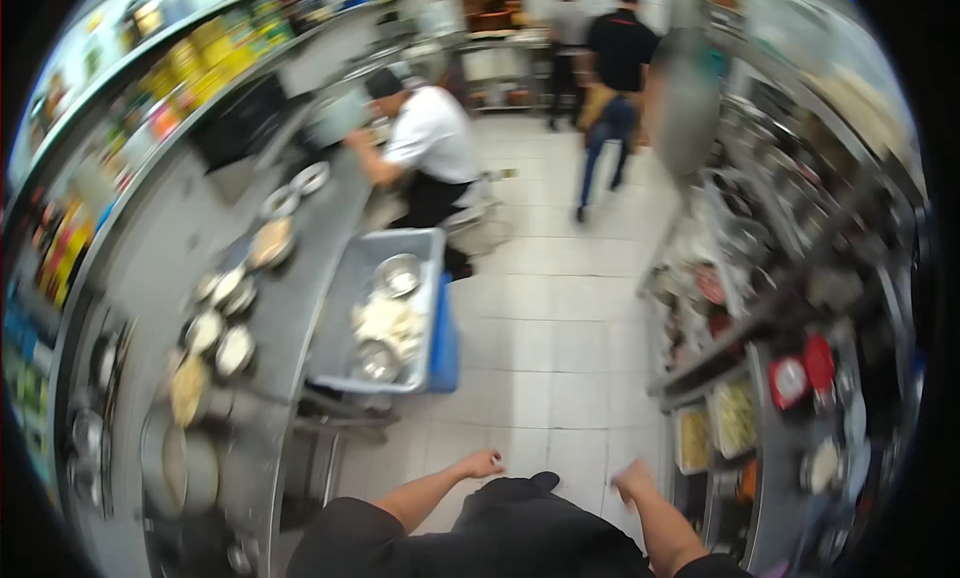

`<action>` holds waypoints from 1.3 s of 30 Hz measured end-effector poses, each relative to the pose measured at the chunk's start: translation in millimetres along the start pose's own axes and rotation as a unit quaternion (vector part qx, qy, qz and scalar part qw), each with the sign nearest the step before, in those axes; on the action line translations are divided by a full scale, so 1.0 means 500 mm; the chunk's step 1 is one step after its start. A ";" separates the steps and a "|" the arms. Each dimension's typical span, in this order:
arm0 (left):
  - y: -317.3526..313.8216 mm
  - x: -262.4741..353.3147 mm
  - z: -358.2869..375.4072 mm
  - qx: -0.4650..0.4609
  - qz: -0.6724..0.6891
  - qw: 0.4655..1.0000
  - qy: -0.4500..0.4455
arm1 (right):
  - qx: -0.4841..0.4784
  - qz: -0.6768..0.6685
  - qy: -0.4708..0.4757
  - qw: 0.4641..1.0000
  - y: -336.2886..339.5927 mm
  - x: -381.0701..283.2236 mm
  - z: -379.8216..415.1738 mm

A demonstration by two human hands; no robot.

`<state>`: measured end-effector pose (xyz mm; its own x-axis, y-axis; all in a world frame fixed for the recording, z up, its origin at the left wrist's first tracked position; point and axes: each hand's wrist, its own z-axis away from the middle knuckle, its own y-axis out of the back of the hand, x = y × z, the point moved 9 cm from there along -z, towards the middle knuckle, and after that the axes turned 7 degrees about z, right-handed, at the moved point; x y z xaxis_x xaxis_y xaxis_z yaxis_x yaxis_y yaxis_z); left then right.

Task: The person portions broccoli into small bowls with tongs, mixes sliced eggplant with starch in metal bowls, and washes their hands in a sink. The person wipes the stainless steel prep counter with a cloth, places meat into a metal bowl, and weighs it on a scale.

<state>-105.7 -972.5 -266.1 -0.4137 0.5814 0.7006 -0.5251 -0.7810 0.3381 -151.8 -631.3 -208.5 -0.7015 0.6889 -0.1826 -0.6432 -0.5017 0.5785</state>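
My left hand (482, 464) hangs in front of my body above the tiled floor, its fingers curled in with nothing visible in them. My right hand (632, 478) is on the other side, nearest the right-hand shelving. It is smeared by motion, so its fingers do not show clearly, and I see no object in it. Neither hand touches a thing. To the left ahead stands a grey plastic tub (436, 308) on a blue bin (444, 348). In the tub lie pale white pieces (388, 321) and metal bowls (398, 275).
A steel counter (320, 248) with bowls and pots runs along the left. A person in white (432, 133) bends over it. Two people (618, 53) stand or walk farther up the tiled aisle (540, 308). Steel shelving (710, 353) with food containers lines the right.
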 end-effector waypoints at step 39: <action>-0.020 0.492 -0.450 -0.039 -0.001 0.999 -0.022 | 0.526 -0.273 -0.728 0.343 -0.580 0.077 0.961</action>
<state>-369.9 -770.4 -238.5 -0.3807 0.5703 0.7279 -0.5820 -0.7595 0.2906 155.1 -207.7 -1.3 0.8264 0.4455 -0.3444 0.4484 -0.1507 0.8810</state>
